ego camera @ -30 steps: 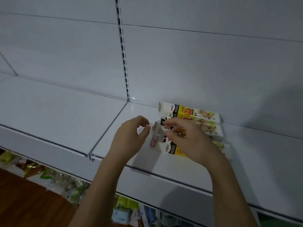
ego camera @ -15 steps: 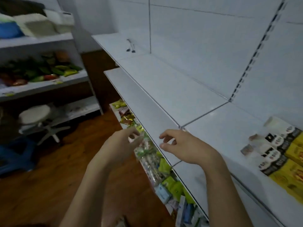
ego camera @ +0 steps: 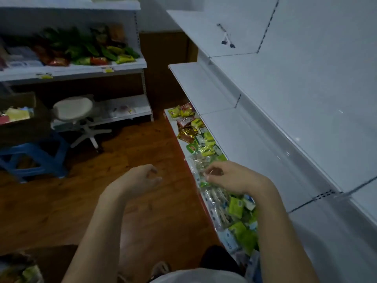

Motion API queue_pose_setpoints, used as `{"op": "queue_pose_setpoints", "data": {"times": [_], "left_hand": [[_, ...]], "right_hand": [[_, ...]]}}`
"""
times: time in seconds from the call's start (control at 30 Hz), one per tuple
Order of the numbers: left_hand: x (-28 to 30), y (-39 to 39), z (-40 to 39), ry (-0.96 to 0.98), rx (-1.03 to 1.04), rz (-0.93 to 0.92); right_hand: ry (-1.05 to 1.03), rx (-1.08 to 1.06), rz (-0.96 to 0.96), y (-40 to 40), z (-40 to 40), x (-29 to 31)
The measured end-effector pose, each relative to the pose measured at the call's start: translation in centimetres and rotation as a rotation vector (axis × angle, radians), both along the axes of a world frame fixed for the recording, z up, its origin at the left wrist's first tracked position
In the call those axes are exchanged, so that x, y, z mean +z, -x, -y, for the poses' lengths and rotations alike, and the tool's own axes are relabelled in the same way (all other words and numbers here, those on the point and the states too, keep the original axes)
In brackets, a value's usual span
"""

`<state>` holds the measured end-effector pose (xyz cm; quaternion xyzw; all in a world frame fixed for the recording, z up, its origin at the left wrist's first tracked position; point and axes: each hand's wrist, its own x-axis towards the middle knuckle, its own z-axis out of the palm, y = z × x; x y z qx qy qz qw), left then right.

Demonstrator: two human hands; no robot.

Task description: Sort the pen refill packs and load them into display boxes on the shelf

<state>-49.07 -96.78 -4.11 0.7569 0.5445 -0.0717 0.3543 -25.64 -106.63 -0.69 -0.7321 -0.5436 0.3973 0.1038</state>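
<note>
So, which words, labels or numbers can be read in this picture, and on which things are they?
None can be read.
Yellow price tags on the far shelf edge: too blurred.
Snack packs on the low shelf: print too small and blurred.
Both hands hold nothing with text.

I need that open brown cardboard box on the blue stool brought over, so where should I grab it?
Grip the open brown cardboard box by its top rim on opposite sides, coming from above. Its top is open, it sits level on the blue plastic stool, and packs inside leave the rim free.
</note>
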Motion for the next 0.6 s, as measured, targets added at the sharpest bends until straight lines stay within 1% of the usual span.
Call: {"op": "queue_pose_setpoints", "data": {"times": [0.13,0.2,0.3,0.47,0.53,0.6], "left_hand": [[-1.2,2.6,-5.3,-0.006,0.110,0.101],[-2.3,3.1,-8.2,0.021,0.117,0.072],[-3.5,2.5,-13.3,0.109,0.071,0.007],[-1.8,0.3,-23.5,0.051,0.076,0.018],[-0.5,0.0,-28.0,0.009,0.112,0.020],[0.4,-0.2,-30.7,-0.050,0.163,0.041]], "right_hand": [[-0.042,0.012,0.026,1.8,-7.1,-0.7],[-0.015,0.070,0.048,2.4,-10.7,-1.7],[0.067,0.136,0.024,2.3,-16.0,-2.8],[0.004,0.131,0.021,-0.1,-27.4,-2.3],[-0.023,0.166,0.012,-0.8,-32.6,-1.6],[-0.060,0.182,-0.023,-0.8,-35.7,-1.0]]}}
